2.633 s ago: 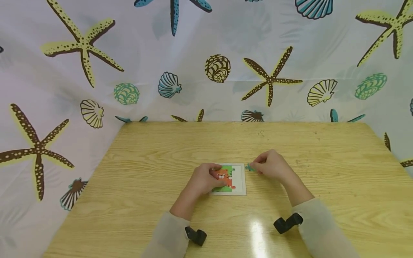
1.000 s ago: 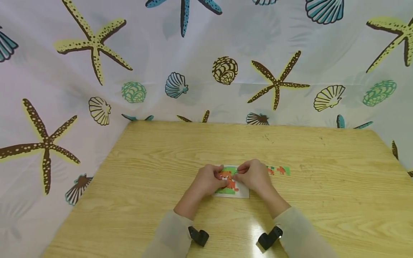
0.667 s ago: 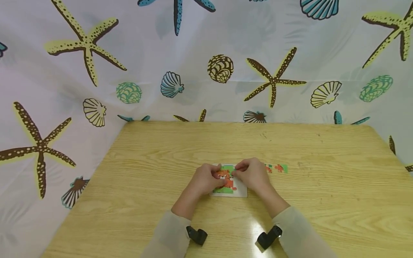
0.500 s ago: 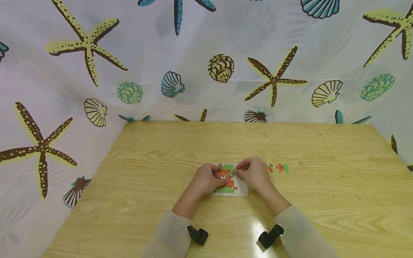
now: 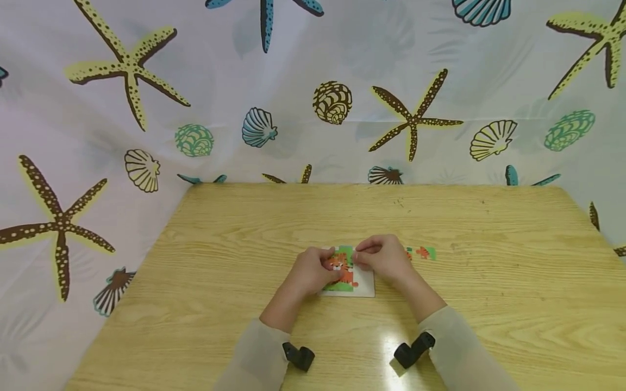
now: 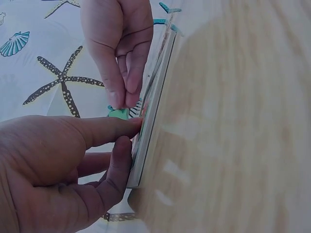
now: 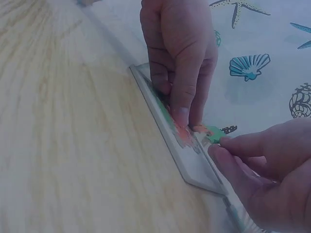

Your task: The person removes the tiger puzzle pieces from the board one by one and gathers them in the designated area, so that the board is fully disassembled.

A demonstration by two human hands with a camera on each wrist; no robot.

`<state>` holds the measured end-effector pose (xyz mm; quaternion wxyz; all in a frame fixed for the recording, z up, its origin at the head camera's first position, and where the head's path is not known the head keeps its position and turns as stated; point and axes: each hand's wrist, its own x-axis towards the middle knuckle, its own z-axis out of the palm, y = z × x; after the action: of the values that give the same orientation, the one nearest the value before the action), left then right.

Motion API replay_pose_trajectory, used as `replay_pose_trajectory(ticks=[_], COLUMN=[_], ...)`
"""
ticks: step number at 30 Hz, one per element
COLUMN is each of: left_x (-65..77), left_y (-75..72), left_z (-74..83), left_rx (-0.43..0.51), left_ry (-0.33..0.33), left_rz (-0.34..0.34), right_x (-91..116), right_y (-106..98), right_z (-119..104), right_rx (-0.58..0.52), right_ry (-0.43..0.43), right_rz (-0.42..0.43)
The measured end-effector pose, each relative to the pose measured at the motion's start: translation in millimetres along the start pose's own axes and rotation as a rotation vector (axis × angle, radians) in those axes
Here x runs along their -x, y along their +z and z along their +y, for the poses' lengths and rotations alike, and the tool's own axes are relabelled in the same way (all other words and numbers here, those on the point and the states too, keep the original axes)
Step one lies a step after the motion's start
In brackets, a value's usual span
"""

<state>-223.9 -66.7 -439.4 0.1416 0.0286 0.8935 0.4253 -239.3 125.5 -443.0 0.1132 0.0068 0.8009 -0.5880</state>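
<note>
A jigsaw puzzle (image 5: 347, 286) in a white frame lies on the table, showing an orange tiger on green; bare white backing shows along its right side. My left hand (image 5: 311, 270) rests on its left part, with thumb and fingertips pressing on the picture in the left wrist view. At the upper right of the picture, my right hand (image 5: 386, 258) pinches a small green puzzle piece (image 7: 214, 135) between thumb and index finger. In the left wrist view the green piece (image 6: 118, 114) peeks out below those fingertips. My right fingers mostly cover it in the head view.
Loose orange and green puzzle pieces (image 5: 426, 253) lie to the right of the frame, partly behind my right hand. A wooden table (image 5: 235, 228) supports everything. A white curtain (image 5: 293, 65) with starfish and shells hangs behind the table's far edge.
My right hand has brought the puzzle piece leftward from beside the frame to over the picture. Lately it has shifted only slightly. My left hand has stayed on the puzzle.
</note>
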Motion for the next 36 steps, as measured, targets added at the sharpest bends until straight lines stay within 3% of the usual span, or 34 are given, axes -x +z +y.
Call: replay_pose_trajectory(ticks=[6,17,27,36], left_x=[0.3,0.3,0.6,1.9], left_y=[1.2,1.0,0.0,0.1], left_z=[0.3,1.9,1.7,1.9], left_rx=[0.016,0.021,0.023,0.017], left_ry=[-0.011,-0.028,-0.032,-0.021], left_rz=[0.006,0.003,-0.006,-0.003], right_x=[1,0,-1,2], right_y=[-10,-23,-31,-37], right_z=[-2,-8,-10,-8], right_rx=[-0.121,-0.082,-0.048,-0.053], right_ry=[0.02,0.039,0.013,0.043], right_rz=[-0.053,-0.046,-0.106,-0.123])
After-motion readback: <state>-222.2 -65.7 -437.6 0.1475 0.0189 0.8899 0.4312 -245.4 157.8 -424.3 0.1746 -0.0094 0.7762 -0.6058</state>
